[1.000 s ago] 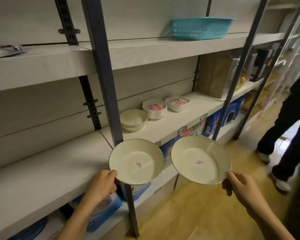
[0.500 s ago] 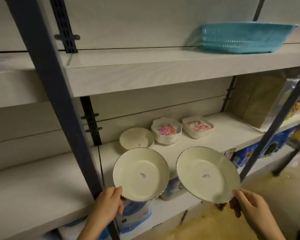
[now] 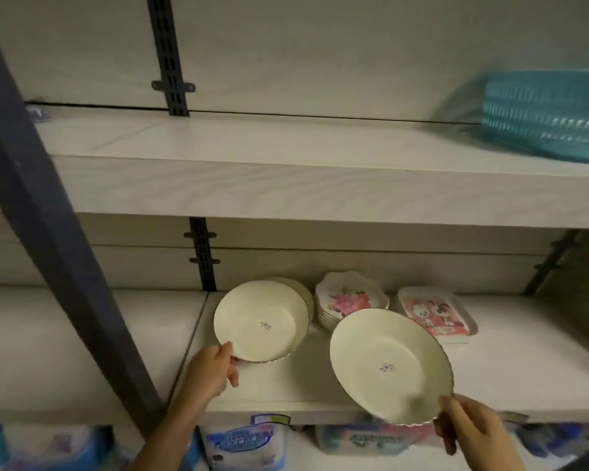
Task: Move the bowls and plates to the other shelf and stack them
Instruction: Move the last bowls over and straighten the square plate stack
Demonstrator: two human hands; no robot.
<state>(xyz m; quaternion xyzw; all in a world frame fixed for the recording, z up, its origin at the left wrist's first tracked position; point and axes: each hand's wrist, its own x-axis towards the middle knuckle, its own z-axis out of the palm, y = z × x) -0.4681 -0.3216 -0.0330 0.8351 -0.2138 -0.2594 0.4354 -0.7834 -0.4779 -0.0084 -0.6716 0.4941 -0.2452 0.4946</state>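
My left hand grips the near rim of a cream bowl with a small sticker, held low over the middle shelf just in front of a stack of cream bowls, which it mostly hides. My right hand pinches the lower rim of a second, wider cream bowl, tilted above the shelf's front edge. Behind stand a stack of flower-printed scalloped plates and a stack of square cartoon-printed plates.
A dark metal upright crosses the left side, close to my left arm. The upper shelf carries a teal basket at the right. Packaged goods fill the level below.
The view has swung in close to the shelf. Both bowls have moved forward over the middle shelf, the left one down towards the stack of cream bowls.
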